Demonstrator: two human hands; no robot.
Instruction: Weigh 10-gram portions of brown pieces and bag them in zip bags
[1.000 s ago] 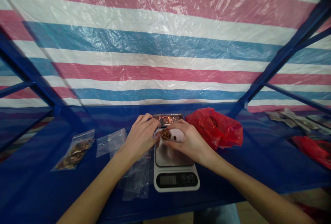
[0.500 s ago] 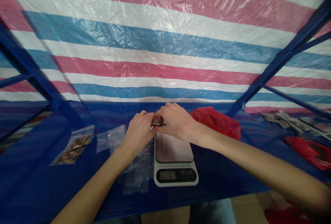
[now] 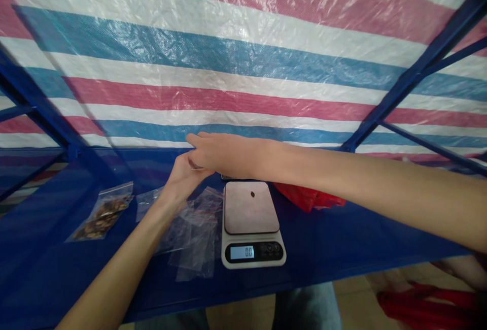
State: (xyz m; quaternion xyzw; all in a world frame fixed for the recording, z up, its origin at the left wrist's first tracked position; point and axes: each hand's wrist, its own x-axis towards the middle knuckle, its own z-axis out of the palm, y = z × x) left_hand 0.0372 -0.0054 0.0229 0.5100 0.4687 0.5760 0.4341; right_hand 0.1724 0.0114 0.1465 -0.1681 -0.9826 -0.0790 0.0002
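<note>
My right hand [image 3: 222,155] reaches across behind the scale and meets my left hand [image 3: 186,175] to the scale's upper left. Both are closed around a small shiny brownish item [image 3: 195,163], mostly hidden by the fingers. In front of them stands a white digital kitchen scale [image 3: 251,213], its lit display reading 0.0. One small dark bit [image 3: 252,194] lies on its pan. Empty clear zip bags [image 3: 198,243] are spread left of the scale, partly under my left forearm.
A zip bag of brown dried pieces [image 3: 104,216] lies on the left of the blue table [image 3: 247,289]. A red plastic bag [image 3: 308,197] sits behind my right forearm. Blue frame bars [image 3: 391,96] and a striped sheet [image 3: 228,56] rise behind. Another person's hand [image 3: 462,269] shows lower right.
Both hands have moved left, off the scale, with the brownish item. The pan is now uncovered, and the display has lit up and changed to 0.0.
</note>
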